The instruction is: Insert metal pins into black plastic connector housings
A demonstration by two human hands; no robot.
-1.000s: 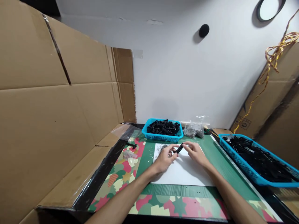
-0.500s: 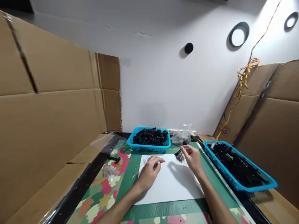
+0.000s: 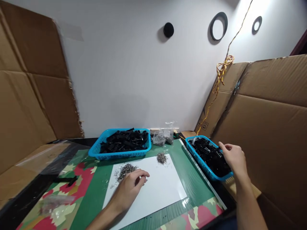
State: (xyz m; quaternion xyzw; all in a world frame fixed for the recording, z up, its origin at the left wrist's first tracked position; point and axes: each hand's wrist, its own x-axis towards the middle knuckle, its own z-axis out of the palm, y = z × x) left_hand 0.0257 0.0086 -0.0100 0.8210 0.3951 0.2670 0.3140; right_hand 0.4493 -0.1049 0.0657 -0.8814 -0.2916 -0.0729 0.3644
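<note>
My right hand is over the near right edge of the right blue basket, its fingers pinched at a small black plastic piece. That piece is hard to tell from the many like it below. My left hand rests over the white sheet, thumb and fingers curled together; what they hold, if anything, is too small to make out. Just beyond it lies a larger pile of tiny metal parts. A smaller pile of metal parts sits at the sheet's far right corner.
Another blue basket of black pieces stands at the back left. Clear bags of metal parts lie by the wall. On the left are a black piece and a crumpled plastic bag. Cardboard walls the right side.
My right hand has moved right with the black piece, from above the small metal pile to the right basket. My left hand stays over the sheet. The view has turned right.
</note>
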